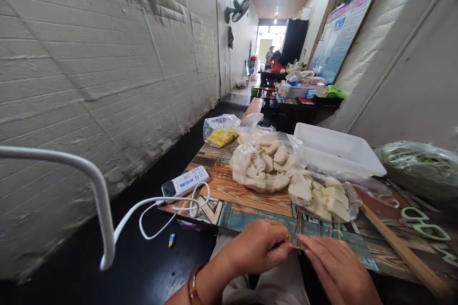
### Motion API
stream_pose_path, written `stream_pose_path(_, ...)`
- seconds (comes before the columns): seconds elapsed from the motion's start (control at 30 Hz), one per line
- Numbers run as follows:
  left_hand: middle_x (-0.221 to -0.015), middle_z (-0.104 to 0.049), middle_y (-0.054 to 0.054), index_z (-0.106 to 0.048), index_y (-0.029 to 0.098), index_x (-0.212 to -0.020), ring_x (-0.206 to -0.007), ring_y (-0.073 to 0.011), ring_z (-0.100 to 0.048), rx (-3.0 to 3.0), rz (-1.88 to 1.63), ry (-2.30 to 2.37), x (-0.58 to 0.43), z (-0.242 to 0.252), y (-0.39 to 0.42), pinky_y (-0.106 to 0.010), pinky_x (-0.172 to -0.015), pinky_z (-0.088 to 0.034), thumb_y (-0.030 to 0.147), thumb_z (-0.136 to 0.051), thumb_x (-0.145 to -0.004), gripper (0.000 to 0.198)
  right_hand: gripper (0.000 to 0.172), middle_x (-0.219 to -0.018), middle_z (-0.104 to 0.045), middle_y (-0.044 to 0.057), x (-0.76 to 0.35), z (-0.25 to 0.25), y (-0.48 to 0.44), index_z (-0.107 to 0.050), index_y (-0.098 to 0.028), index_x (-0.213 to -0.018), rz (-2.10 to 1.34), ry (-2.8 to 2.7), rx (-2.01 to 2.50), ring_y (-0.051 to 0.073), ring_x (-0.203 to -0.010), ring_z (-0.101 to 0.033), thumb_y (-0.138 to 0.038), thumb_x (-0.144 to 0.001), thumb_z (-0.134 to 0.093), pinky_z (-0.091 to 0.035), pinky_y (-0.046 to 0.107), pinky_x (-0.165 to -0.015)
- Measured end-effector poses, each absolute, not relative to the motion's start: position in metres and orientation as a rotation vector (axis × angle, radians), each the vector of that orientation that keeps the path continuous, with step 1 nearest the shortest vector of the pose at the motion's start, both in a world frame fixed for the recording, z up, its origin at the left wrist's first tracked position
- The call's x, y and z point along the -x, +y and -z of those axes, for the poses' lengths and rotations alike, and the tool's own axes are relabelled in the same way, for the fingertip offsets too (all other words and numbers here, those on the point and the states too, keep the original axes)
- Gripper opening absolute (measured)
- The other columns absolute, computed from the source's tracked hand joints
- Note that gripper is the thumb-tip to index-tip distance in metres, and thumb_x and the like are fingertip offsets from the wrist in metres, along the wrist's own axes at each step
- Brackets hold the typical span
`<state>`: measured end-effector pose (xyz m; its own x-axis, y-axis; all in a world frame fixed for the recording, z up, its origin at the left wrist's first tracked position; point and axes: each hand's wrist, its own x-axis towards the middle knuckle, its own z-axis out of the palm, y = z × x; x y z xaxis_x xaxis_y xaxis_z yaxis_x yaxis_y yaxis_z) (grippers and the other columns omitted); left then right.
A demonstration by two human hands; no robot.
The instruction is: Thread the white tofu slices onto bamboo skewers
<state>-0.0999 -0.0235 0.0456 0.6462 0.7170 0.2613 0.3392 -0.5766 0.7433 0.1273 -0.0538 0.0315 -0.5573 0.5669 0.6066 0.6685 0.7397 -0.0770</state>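
Thin bamboo skewers [298, 221] lie at the near table edge, beside a bag of pale chunks. My left hand [261, 246], with a bracelet on the wrist, is closed, and its thumb and fingertips grip the skewers' near ends. My right hand [339, 267] is palm down with fingers stretched out, its fingertips touching the same ends from the right. Its thumb is hidden. Just beyond are pale off-white chunks [334, 200] in clear plastic. A larger open clear bag of similar chunks [275, 162] stands behind them to the left.
A white tub [336, 150] stands at the back right, near a plastic bag of greens [422, 167]. Green-handled scissors [424, 224] and a wooden strip [400, 248] lie right. A white power bank [186, 181] with a cable and a bag of yellow pieces [222, 136] are left.
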Motion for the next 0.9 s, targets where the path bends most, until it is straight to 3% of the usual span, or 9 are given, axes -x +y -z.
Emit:
stream_pose_path(0.13,-0.06,-0.042,0.004,-0.038,0.019,-0.062,-0.059,-0.0099,-0.038,-2.047,-0.841,0.909,0.112,-0.053,-0.019,-0.024,-0.057,-0.029,0.023,-0.049,-0.087,0.028,0.029,-0.105,-0.078,0.003,-0.117,-0.013,-0.061,-0.069,-0.025,-0.12,-0.189,-2.251,0.915,0.018,-0.087,-0.075,-0.026,-0.096,-0.052,-0.058,0.022,-0.077)
stream_pose_path(0.23,-0.058,-0.046,0.003,-0.043,0.018,-0.06,-0.057,-0.0099,-0.042,-1.886,-0.992,1.019,0.116,-0.054,-0.008,-0.024,-0.057,-0.032,0.03,-0.047,-0.091,0.033,0.032,-0.084,-0.079,0.005,-0.105,0.001,-0.07,-0.076,-0.025,-0.108,-0.584,-1.85,1.15,0.018,-0.068,-0.074,-0.044,-0.093,-0.055,-0.059,0.021,-0.06)
stream_pose_path(0.3,-0.06,-0.051,0.002,-0.048,0.017,-0.062,-0.059,-0.011,-0.047,-1.805,-1.095,1.069,0.117,-0.056,0.004,-0.024,-0.06,-0.036,0.033,-0.043,-0.094,0.036,0.038,-0.06,-0.069,0.001,-0.095,0.008,-0.075,-0.076,-0.023,-0.107,-0.809,-1.501,1.293,0.014,-0.046,-0.063,-0.051,-0.089,-0.059,-0.051,0.02,-0.042)
stream_pose_path(0.37,-0.067,-0.057,-0.001,-0.055,0.017,-0.07,-0.066,-0.013,-0.053,-1.83,-1.185,1.101,0.118,-0.059,0.018,-0.025,-0.065,-0.042,0.032,-0.04,-0.096,0.034,0.041,-0.049,-0.056,-0.004,-0.084,0.01,-0.077,-0.075,-0.022,-0.107,-1.005,-1.215,1.327,0.009,-0.033,-0.047,-0.054,-0.085,-0.063,-0.039,0.019,-0.032)
stream_pose_path(0.43,-0.083,-0.064,-0.005,-0.061,0.016,-0.084,-0.082,-0.0163,-0.059,-1.972,-1.269,1.16,0.12,-0.061,0.032,-0.028,-0.077,-0.045,0.028,-0.04,-0.096,0.027,0.041,-0.048,-0.051,-0.006,-0.074,0.009,-0.077,-0.075,-0.022,-0.104,-1.142,-1.059,1.283,0.006,-0.031,-0.038,-0.055,-0.081,-0.067,-0.031,0.018,-0.03)
stream_pose_path(0.53,-0.112,-0.063,-0.012,-0.06,0.017,-0.108,-0.107,-0.0221,-0.057,-2.225,-1.247,1.391,0.125,-0.058,0.046,-0.037,-0.094,-0.045,0.018,-0.044,-0.093,0.022,0.041,-0.049,-0.052,-0.005,-0.061,0.006,-0.073,-0.076,-0.022,-0.1,-1.267,-1.031,1.241,0.006,-0.033,-0.039,-0.056,-0.079,-0.07,-0.03,0.018,-0.033)
stream_pose_path(0.67,-0.118,-0.062,-0.013,-0.055,0.017,-0.121,-0.11,-0.0276,-0.056,-2.414,-0.926,1.783,0.133,-0.044,0.04,-0.044,-0.094,-0.045,0.018,-0.056,-0.087,0.035,0.042,-0.05,-0.054,-0.005,-0.054,0.007,-0.066,-0.075,-0.022,-0.102,-1.385,-1.057,1.201,0.006,-0.035,-0.041,-0.056,-0.079,-0.069,-0.032,0.018,-0.035)
stream_pose_path(0.77,-0.113,-0.064,-0.012,-0.055,0.017,-0.12,-0.104,-0.0277,-0.058,-2.458,-0.756,1.902,0.137,-0.034,0.03,-0.043,-0.088,-0.046,0.022,-0.059,-0.086,0.035,0.043,-0.049,-0.052,-0.006,-0.053,0.004,-0.059,-0.073,-0.021,-0.104,-1.426,-0.975,1.166,0.004,-0.034,-0.039,-0.055,-0.079,-0.071,-0.028,0.016,-0.036)
stream_pose_path(0.9,-0.097,-0.066,-0.008,-0.064,0.019,-0.096,-0.093,-0.0242,-0.059,-2.545,-0.59,1.892,0.137,-0.022,0.024,-0.039,-0.081,-0.044,0.019,-0.052,-0.09,0.013,0.048,-0.048,-0.051,-0.008,-0.044,-0.01,-0.044,-0.071,-0.017,-0.106,-1.491,-0.886,1.127,0.002,-0.034,-0.036,-0.054,-0.076,-0.074,-0.023,0.014,-0.035)
